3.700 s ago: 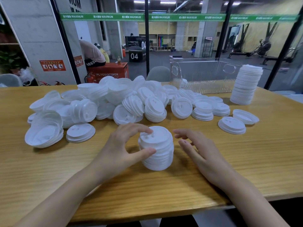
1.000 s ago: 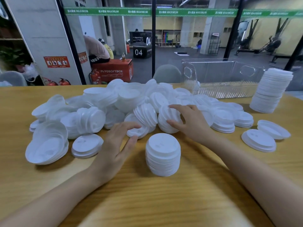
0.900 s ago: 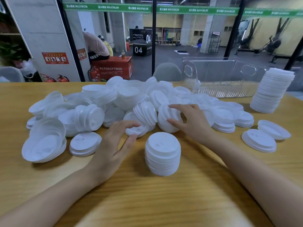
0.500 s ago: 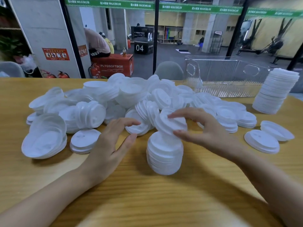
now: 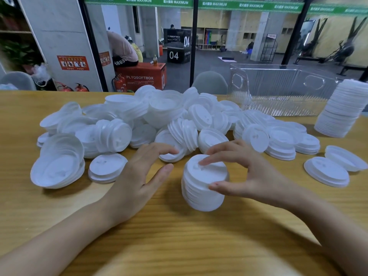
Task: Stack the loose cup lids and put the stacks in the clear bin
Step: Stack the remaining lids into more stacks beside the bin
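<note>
Head view: wooden table [image 5: 179, 236], with a wide pile of loose lids [image 5: 159, 108] across its middle. Clear bin [image 5: 278, 90] far right, tall stack [image 5: 342, 112] just beside it. Short stack [image 5: 201, 194] upright at front centre. Right hand [image 5: 253, 176] pinches its top, thumb on the side. Left hand [image 5: 135, 176] spread beside it, holding nothing.

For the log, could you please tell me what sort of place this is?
Likely a gym: in the background stand a red PLYOSOFTBOX box, a black box numbered 04 and exercise machines.
</note>
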